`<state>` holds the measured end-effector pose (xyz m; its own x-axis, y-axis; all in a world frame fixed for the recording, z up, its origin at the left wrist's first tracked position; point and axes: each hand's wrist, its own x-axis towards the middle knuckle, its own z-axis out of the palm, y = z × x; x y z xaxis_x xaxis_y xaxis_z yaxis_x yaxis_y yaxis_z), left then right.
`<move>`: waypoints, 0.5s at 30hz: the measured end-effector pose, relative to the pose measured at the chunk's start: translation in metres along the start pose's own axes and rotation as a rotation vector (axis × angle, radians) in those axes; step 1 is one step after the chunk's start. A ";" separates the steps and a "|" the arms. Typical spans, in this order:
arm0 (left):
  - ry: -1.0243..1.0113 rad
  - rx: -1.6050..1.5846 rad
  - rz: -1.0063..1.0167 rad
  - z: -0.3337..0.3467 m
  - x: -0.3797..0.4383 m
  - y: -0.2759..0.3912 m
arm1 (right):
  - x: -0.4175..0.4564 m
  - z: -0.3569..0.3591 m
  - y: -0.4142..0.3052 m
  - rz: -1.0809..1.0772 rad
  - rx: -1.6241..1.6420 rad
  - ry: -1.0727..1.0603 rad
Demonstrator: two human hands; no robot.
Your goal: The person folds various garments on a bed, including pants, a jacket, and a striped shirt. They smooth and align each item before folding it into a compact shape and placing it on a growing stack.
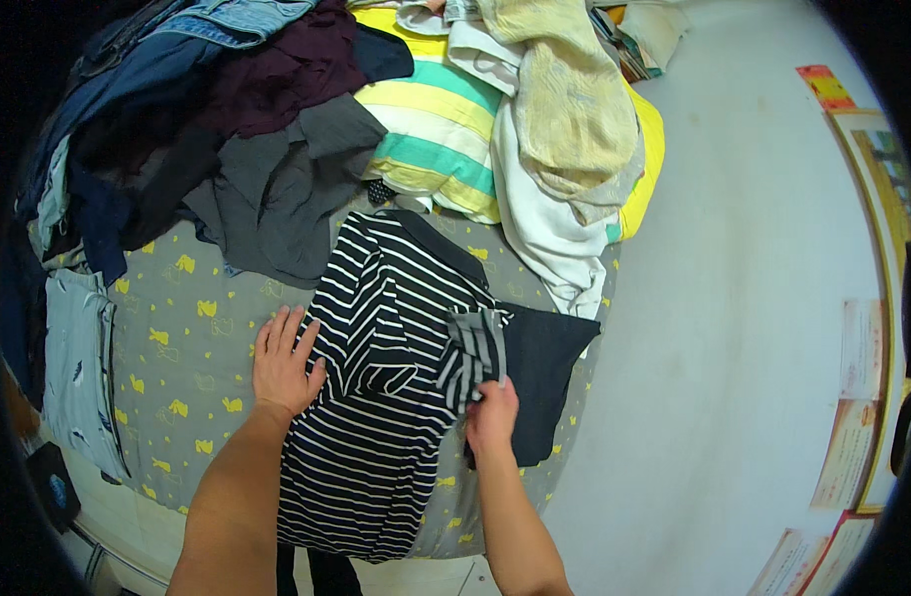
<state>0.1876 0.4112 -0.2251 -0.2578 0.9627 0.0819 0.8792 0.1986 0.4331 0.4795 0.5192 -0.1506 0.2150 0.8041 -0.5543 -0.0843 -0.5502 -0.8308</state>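
A black-and-white striped collared shirt (359, 462) lies on a grey bedsheet with yellow rabbit prints (180, 320). Its dark collar points away from me, and one side is folded over its middle. My left hand (285, 365) rests with spread fingers at the shirt's left edge. My right hand (494, 413) grips the hem of the short sleeve at the right, whose paler inner side shows. Beneath and right of that sleeve lies a dark folded cloth (537, 380).
Dark clothes (284, 186) and jeans (224, 22) are heaped at the upper left. Striped bedding (433, 141) and a cream-coloured cloth (575, 97) lie at the top. Folded light-blue garments (79, 372) sit at the left edge. A pale wall (709, 298) borders the right.
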 end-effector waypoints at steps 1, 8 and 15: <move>0.005 0.004 -0.004 -0.002 0.000 0.001 | -0.005 -0.014 0.000 0.038 0.149 0.137; 0.175 -0.179 0.200 -0.015 0.005 0.027 | 0.027 -0.100 0.041 0.189 0.271 0.239; -0.367 -0.359 -0.508 0.004 0.082 0.127 | 0.044 -0.099 0.052 0.238 0.312 0.253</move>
<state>0.2796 0.5162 -0.1669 -0.3932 0.7796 -0.4874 0.4841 0.6262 0.6112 0.5814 0.5038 -0.2137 0.3812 0.5623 -0.7339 -0.4407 -0.5873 -0.6788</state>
